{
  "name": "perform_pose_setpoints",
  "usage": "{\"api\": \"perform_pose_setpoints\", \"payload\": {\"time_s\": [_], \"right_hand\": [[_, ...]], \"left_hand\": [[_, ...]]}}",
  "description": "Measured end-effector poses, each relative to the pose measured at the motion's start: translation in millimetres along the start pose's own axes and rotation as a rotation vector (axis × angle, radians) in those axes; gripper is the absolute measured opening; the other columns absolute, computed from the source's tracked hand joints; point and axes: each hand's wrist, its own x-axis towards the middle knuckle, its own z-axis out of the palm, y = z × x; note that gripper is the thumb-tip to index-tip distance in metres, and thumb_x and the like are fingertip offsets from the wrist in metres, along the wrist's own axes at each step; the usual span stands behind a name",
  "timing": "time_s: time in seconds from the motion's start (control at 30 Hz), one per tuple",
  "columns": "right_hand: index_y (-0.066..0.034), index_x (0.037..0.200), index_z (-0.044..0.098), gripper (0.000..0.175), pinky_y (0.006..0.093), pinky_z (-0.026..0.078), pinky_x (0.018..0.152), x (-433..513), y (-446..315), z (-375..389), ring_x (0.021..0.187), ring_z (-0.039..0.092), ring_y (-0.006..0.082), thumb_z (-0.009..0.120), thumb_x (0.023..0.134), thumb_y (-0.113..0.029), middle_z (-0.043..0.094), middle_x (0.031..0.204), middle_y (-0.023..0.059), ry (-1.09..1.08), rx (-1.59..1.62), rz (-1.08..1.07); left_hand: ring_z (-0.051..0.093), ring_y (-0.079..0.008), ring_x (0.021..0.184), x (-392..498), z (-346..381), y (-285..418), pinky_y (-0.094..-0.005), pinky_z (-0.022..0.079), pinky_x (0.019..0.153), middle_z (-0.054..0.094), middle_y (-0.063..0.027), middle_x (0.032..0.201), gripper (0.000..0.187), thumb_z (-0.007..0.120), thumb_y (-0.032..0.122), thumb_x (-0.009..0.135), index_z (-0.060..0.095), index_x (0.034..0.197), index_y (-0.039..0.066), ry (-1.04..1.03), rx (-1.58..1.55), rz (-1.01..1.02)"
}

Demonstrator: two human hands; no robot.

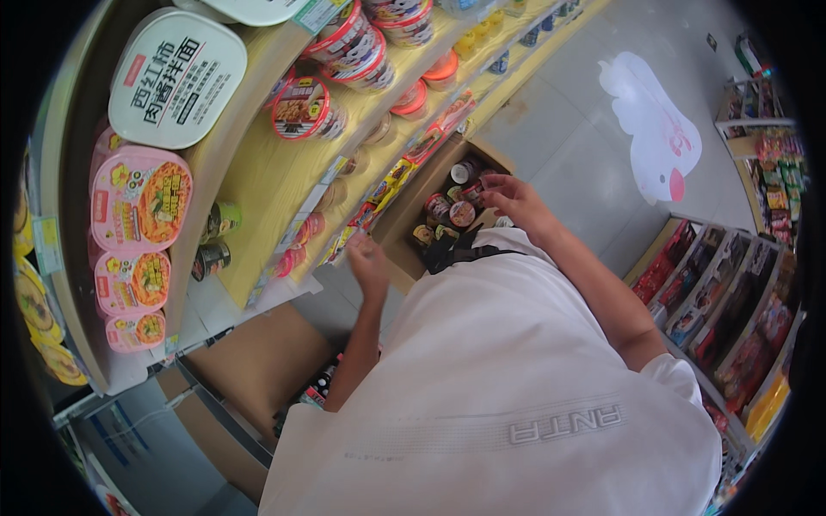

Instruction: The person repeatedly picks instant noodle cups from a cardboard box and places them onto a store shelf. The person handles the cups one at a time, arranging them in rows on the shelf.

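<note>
An open cardboard box point(392, 258) stands on the floor before me, with several instant noodle cups point(463, 213) lying jumbled inside. Over the box's right side is my right hand point(513, 201), fingers spread and slightly bent, with nothing seen in its grasp. Some cups lie just beyond its fingertips. My left hand point(369, 263) is beside the lower shelf edge, close to a row of small bright snack packets point(387, 187). Its fingers are curled and blurred, so whether it holds anything is unclear.
To my left, wooden shelves point(258, 174) carry noodle cups point(302, 108), pink noodle tubs point(141, 197) and a large white-lidded tub point(177, 77). Another cardboard box point(264, 361) is low at left. Snack racks point(703, 303) stand at right; a white floor sticker point(658, 129) lies ahead.
</note>
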Motion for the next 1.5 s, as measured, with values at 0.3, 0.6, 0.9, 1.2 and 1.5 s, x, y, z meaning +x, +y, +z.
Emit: {"api": "perform_pose_setpoints", "payload": {"time_s": [0.3,0.6,0.9,1.2,1.5], "right_hand": [[-0.0006,0.135,0.054,0.05,0.0299,0.05,0.077,35.0,23.5,-9.0,0.092,0.062,0.0149,0.066,0.092,-0.023,0.066,0.103,0.0062,-0.057,-0.087,0.116],[0.0006,0.134,0.055,0.052,0.0324,0.051,0.069,69.8,77.9,-44.0,0.085,0.065,0.0178,0.067,0.088,-0.021,0.069,0.099,0.0105,-0.017,-0.229,0.319],[-0.0032,0.124,0.06,0.037,0.0287,0.05,0.058,102.9,158.2,-162.3,0.072,0.065,0.0156,0.062,0.091,-0.02,0.07,0.088,0.0069,0.106,-0.498,0.491],[-0.0068,0.116,0.063,0.029,0.0299,0.05,0.061,139.0,142.8,-197.2,0.074,0.066,0.0151,0.06,0.092,-0.022,0.07,0.088,0.0055,0.017,-0.624,0.532],[-0.0061,0.121,0.061,0.031,0.0303,0.051,0.067,221.0,116.6,-132.0,0.078,0.066,0.0159,0.062,0.095,-0.023,0.07,0.092,0.0062,-0.164,-0.712,0.431]], "left_hand": [[0.065,-0.0231,0.086,-276.7,-4.6,-226.3,-0.0369,0.053,0.075,0.066,-0.0174,0.111,0.042,0.066,0.009,0.087,0.056,0.126,0.0,-0.877,0.221,-0.624],[0.067,-0.0188,0.079,-196.5,23.7,-111.2,-0.0326,0.052,0.066,0.071,-0.0095,0.1,0.038,0.064,0.017,0.089,0.063,0.122,0.0,-0.335,-0.253,-0.9],[0.067,-0.0132,0.085,-177.4,48.5,-44.2,-0.0287,0.05,0.067,0.072,-0.0057,0.101,0.038,0.066,0.019,0.091,0.061,0.126,0.008,-0.195,-0.301,-0.926],[0.065,-0.0139,0.078,-318.7,68.9,-36.0,-0.0281,0.047,0.062,0.068,-0.0043,0.101,0.038,0.067,0.02,0.09,0.061,0.125,0.008,-0.116,-0.334,-1.447],[0.07,-0.0256,0.092,-278.5,104.1,31.1,-0.0362,0.054,0.085,0.072,-0.0139,0.103,0.038,0.062,0.023,0.09,0.063,0.124,0.005,-0.09,-0.292,-1.22]]}}
